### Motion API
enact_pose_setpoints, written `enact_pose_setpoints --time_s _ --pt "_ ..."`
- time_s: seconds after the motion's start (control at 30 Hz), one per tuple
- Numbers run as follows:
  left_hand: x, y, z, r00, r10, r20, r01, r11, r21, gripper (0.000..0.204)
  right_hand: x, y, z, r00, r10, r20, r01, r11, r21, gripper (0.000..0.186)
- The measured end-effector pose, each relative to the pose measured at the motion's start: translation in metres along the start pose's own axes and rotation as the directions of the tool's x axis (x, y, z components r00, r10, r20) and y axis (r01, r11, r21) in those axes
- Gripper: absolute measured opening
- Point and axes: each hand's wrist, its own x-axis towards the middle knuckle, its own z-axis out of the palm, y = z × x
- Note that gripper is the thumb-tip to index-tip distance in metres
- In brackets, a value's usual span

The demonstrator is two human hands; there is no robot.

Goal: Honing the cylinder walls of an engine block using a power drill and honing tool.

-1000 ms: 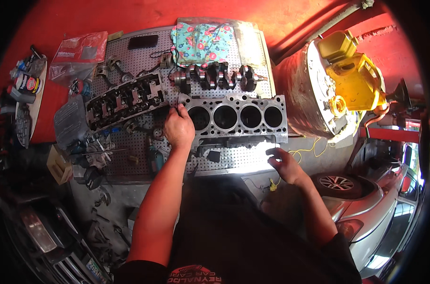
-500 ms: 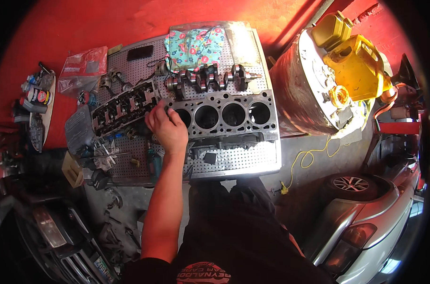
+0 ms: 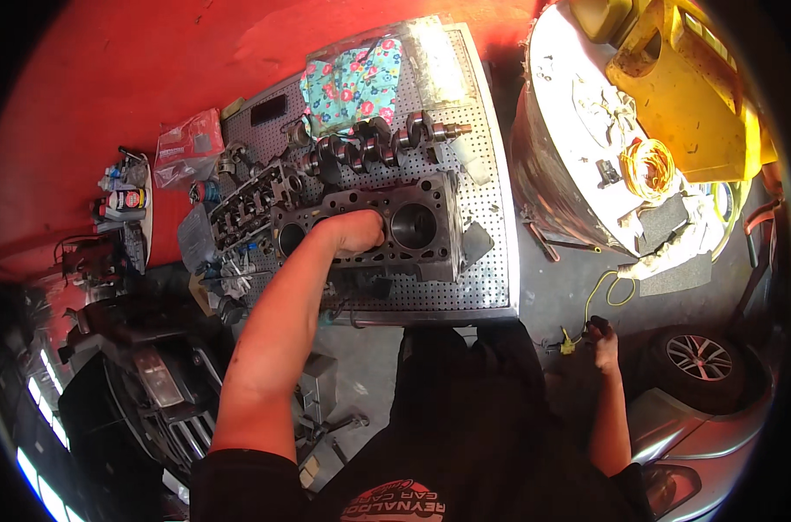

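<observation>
A: Engine block (image 3: 417, 228), dark cast metal, lies on the perforated steel bench (image 3: 491, 217) with its row of cylinder bores facing up. Position on the bench?

B: Block sits at the near half of the bench, close to the near edge. Left hand (image 3: 358, 231) is plunged into one of the middle bores; the fingers are inside, out of sight, so I cannot tell whether they are spread or closed, or whether they grip anything. Bores either side of the arm are in plain view.

A: Other hand?

B: Right hand (image 3: 600, 339) is well off to the right of the block, low beside the bench, curled around a small dark object that I cannot identify. A yellow cable (image 3: 606, 294) loops on the floor just by it.

A: Around the block?

B: Crankshaft (image 3: 373, 144) lies just behind the block, parallel to it. Cylinder head (image 3: 249, 205) rests at the block's left end, angled. Floral cloth (image 3: 353, 83) lies behind the crankshaft, at the far edge. Right of the block, past the bench, stands a large metal drum (image 3: 560, 174) with a yellow part (image 3: 687, 87) on top.
</observation>
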Motion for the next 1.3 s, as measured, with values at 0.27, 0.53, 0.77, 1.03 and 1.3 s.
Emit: enact_pose_setpoints --time_s 0.27,0.53,0.77,1.03,1.3 --pt "0.013 0.005 -0.002 0.998 -0.003 0.068 -0.023 0.92 0.391 0.032 -0.053 0.146 -0.01 0.86 0.506 0.074 -0.487 0.854 -0.183 0.039" --pt "0.019 -0.001 0.01 0.998 0.042 0.057 -0.059 0.935 0.35 0.041 -0.045 0.124 -0.035 0.947 0.311 0.078 -0.285 0.928 -0.24 0.034" --pt "-0.067 -0.004 -0.002 0.97 0.114 -0.216 -0.17 0.949 -0.265 0.031 -0.007 -0.14 0.051 0.908 -0.162 0.387 0.293 0.904 -0.311 0.03" --pt "-0.006 -0.13 0.033 0.193 -0.404 -0.894 0.19 0.91 -0.37 0.057 -0.045 -0.408 0.293 0.127 -0.483 0.866 0.956 0.292 0.023 0.04" --pt "0.007 -0.133 0.066 -0.041 -0.396 -0.918 0.203 0.896 -0.395 0.056 0.03 -0.4 0.405 -0.053 0.325 0.944 0.87 -0.449 0.203 0.014"
